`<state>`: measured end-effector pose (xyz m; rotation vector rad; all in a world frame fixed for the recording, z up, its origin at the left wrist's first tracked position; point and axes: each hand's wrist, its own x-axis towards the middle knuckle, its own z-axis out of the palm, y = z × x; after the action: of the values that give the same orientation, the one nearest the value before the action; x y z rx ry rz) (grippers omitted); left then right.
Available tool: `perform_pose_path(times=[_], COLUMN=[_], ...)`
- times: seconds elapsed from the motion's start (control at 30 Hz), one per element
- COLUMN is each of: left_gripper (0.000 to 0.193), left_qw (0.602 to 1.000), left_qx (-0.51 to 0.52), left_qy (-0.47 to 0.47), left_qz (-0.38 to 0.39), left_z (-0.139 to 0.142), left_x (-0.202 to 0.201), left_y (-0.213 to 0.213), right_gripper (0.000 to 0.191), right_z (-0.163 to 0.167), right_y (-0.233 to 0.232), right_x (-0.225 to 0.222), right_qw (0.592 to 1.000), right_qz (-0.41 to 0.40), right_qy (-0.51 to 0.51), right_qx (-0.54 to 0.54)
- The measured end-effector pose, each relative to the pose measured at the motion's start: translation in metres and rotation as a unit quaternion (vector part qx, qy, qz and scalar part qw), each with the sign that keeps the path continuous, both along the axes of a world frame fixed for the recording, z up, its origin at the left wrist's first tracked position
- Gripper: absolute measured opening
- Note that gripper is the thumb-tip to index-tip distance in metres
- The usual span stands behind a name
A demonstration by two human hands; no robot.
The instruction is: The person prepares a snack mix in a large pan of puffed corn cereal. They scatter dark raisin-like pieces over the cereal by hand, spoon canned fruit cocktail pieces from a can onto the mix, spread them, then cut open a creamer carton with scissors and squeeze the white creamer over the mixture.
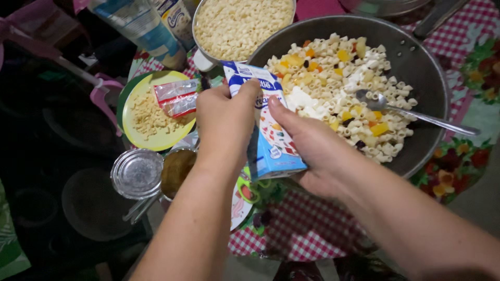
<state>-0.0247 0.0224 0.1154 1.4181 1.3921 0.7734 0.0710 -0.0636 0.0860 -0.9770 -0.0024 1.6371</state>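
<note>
A: Start at the left. What stood on that side of the table?

B: A yellow plate point(156, 139) with a small heap of dry macaroni and two red sachets point(176, 97) on top of it. Just below it were a clear round lid point(136, 173) and an open can point(176, 171) with something brown inside.

A: And the hands?

B: Both were on a blue and white carton point(266, 125), held tilted just beside the near rim of the big pan point(416, 62). The left hand point(225, 122) was clenched on the carton's top corner, thumb and fingers pinching it. The right hand point(307, 151) grasped the body from underneath and along the side, with the thumb lying across the front.

A: What was in the pan?

B: Cooked macaroni mixed with yellow and orange fruit cubes, a few dark bits and some white cream. A metal spoon point(411, 112) lay in it, bowl in the pasta and handle out over the right rim.

A: Anything behind?

B: A metal pot point(202, 52) of plain macaroni stood at the top, touching the pan's far left edge, with a soft blue and white pouch point(138, 26) to its left. All of it rested on a red checked cloth point(307, 229) with a flowered border.
</note>
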Motion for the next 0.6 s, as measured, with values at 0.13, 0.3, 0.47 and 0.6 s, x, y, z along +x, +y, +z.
perform_pose_path(times=[0.13, 0.3, 0.47, 0.6], left_gripper=[0.031, 0.036, 0.042, 0.041], left_qw=[0.998, 0.995, 0.995, 0.994], left_qx=[-0.030, -0.044, -0.040, -0.028], left_qy=[-0.037, -0.014, 0.027, 0.086], left_qz=[-0.040, -0.083, -0.084, -0.053], left_z=[-0.010, -0.016, -0.011, -0.004], left_x=[0.010, 0.015, 0.020, 0.024], left_y=[0.005, -0.001, -0.008, -0.009], right_gripper=[0.045, 0.042, 0.044, 0.044], right_z=[-0.001, -0.006, -0.005, 0.001], right_y=[-0.005, -0.009, -0.007, -0.005], right_x=[0.000, 0.008, 0.016, 0.017], right_qw=[0.999, 0.997, 0.996, 0.996], right_qz=[-0.021, -0.059, -0.056, -0.051], right_qy=[-0.020, -0.026, -0.035, -0.041], right_qx=[-0.015, -0.030, -0.054, -0.058])
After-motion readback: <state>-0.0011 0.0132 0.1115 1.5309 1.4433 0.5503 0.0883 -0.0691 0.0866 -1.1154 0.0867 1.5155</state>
